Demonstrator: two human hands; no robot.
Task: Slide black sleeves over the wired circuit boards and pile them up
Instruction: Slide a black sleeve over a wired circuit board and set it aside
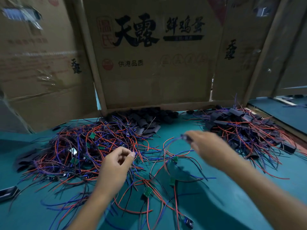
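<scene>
A tangled heap of bare green circuit boards with red, blue and black wires lies left of centre on the teal table. My left hand hovers at its right edge, fingers curled, pinching at wire ends. My right hand, blurred by motion, grips a wired board in a black sleeve, its wires trailing left and down. Empty black sleeves are heaped at the back centre. A pile of sleeved boards sits at the right. Loose green boards lie between my arms.
Cardboard box walls with printed characters stand along the back and sides of the teal table. A dark flat object lies at the left edge. Another sleeved board lies near the bottom.
</scene>
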